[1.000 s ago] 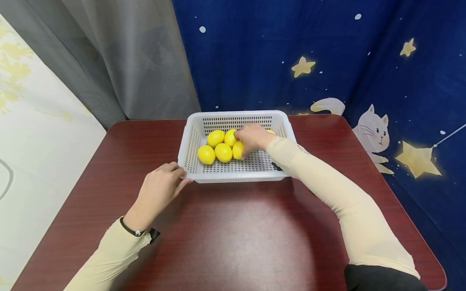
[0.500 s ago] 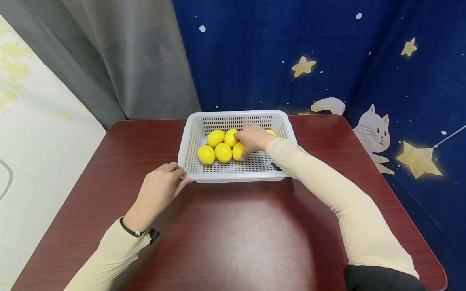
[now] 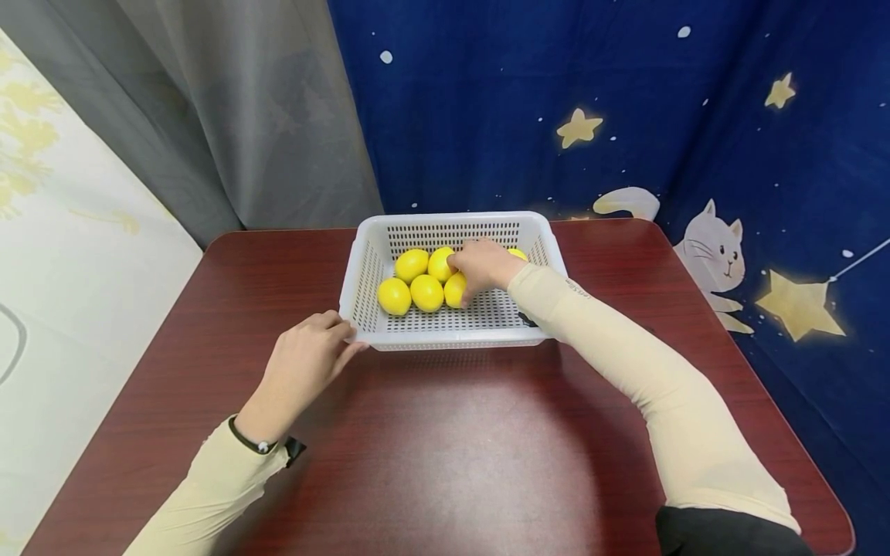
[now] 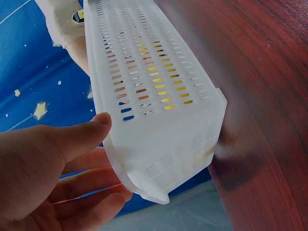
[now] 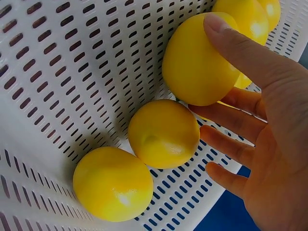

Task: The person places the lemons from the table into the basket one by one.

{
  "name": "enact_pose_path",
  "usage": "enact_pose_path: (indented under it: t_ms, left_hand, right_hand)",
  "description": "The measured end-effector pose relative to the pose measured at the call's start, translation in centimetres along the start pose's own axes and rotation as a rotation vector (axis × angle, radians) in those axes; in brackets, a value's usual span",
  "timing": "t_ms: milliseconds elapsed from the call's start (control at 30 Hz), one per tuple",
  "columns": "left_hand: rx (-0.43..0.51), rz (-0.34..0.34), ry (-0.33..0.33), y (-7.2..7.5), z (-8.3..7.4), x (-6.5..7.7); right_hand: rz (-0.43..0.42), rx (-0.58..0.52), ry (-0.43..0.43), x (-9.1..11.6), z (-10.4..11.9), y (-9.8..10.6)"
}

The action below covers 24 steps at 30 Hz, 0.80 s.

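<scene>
A white perforated plastic basket point(image 3: 452, 337) stands on the table with several yellow lemons point(image 3: 394, 296) inside. My left hand point(image 3: 306, 363) holds the basket's near left corner; in the left wrist view the thumb point(image 4: 98, 126) lies on the rim, with the fingers on its other side. Inside the basket, my right hand point(image 3: 483, 264) grips a lemon point(image 5: 197, 60) between thumb and fingers, as the right wrist view shows. Two more lemons point(image 5: 163, 134) sit below it by the basket wall. From the head view, the right hand and sleeve cover part of the contents.
The dark red wooden table point(image 3: 431, 463) extends around the basket. Behind it hang a grey curtain point(image 3: 278, 116) and a blue curtain point(image 3: 487, 100) with stars and a cat. A small black object point(image 3: 527, 319) shows by the right sleeve.
</scene>
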<state>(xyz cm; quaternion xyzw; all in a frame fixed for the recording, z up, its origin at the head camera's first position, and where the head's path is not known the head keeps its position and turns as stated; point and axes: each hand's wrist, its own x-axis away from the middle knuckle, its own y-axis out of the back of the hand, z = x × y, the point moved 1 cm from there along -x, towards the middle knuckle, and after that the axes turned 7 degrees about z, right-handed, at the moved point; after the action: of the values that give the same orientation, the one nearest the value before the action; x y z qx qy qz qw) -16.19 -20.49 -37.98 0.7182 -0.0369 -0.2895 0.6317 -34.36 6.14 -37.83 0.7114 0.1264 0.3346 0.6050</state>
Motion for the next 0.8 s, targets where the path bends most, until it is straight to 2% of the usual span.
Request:
enact_pose_path:
  t_ms: [300, 600, 800]
  left_hand:
    - [-0.003, -0.001, -0.003, 0.1, -0.1, 0.0]
    - [0.003, -0.007, -0.010, 0.0, -0.1, 0.1]
    - [0.008, -0.001, -0.003, 0.1, -0.1, 0.1]
  right_hand:
    - [-0.037, -0.053, 0.021, 1.1, -0.3, 1.6]
    - [-0.094, -0.129, -0.002, 3.4, -1.2, 5.7]
    - [-0.088, -0.127, -0.011, 4.4, -1.7, 6.2]
